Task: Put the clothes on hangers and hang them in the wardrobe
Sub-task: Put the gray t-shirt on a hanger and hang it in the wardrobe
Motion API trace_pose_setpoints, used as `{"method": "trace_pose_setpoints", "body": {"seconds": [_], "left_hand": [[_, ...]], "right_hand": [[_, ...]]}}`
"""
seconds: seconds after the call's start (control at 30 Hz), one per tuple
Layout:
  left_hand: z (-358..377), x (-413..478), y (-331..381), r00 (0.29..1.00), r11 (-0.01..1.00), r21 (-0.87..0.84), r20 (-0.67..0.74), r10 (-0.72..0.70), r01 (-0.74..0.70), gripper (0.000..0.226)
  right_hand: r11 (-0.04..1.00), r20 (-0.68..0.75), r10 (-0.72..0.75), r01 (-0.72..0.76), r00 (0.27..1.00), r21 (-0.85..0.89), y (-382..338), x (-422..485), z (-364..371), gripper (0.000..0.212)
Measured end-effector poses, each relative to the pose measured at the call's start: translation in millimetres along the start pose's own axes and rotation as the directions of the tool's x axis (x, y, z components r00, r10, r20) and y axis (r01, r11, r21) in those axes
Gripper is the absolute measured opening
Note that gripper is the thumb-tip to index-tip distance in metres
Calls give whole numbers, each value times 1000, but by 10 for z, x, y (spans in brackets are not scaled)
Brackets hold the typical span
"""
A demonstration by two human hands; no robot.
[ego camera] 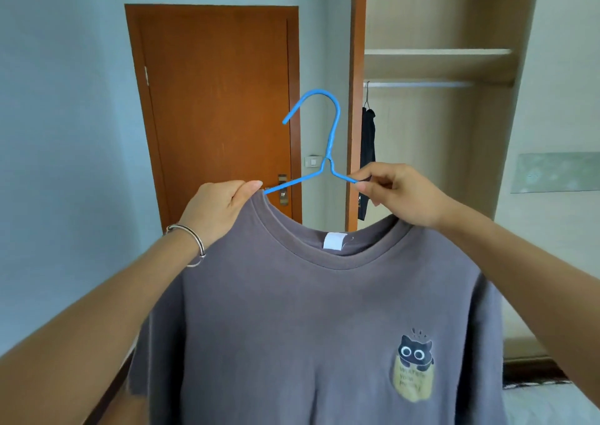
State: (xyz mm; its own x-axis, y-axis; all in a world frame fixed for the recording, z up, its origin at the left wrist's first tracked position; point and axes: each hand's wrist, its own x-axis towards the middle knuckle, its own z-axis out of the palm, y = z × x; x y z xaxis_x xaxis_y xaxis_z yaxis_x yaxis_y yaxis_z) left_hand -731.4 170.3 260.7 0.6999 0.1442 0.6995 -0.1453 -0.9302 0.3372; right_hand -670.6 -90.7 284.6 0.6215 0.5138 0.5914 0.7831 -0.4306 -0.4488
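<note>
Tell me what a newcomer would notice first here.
A bright blue hanger stands out at centre, one arm tucked into the collar of a grey cat-print T-shirt filling the lower frame. The left grip pinches the collar, the right grip the hanger's other arm; behind, right, a dark garment hangs in the open wardrobe.

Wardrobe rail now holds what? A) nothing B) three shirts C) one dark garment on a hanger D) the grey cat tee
C: one dark garment hangs from the rail near its left end; the grey T-shirt on the blue hanger is not on it yet.
</note>
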Motion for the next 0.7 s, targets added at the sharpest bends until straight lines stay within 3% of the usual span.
{"method": "trace_pose_setpoints", "body": {"seconds": [0.17,0.43,0.63,0.7], "left_hand": [[621,671,-511,994,998,-36,100,53,-49,38],[1788,1701,-916,908,902,-341,227,352,-264,31],[2528,2369,-948,882,817,-475,158,443,-326,29],[2762,2537,-907,872,784,-522,143,468,-336,29]], "right_hand": [[996,-74,86,-88,994,-34,555,626,351,17],[948,-185,256,-284,949,-142,1271,1421,854,19],[864,-301,455,-497,838,-81,1754,1567,758,9],[795,-351,518,-591,780,-139,1938,1458,688,26]]}}
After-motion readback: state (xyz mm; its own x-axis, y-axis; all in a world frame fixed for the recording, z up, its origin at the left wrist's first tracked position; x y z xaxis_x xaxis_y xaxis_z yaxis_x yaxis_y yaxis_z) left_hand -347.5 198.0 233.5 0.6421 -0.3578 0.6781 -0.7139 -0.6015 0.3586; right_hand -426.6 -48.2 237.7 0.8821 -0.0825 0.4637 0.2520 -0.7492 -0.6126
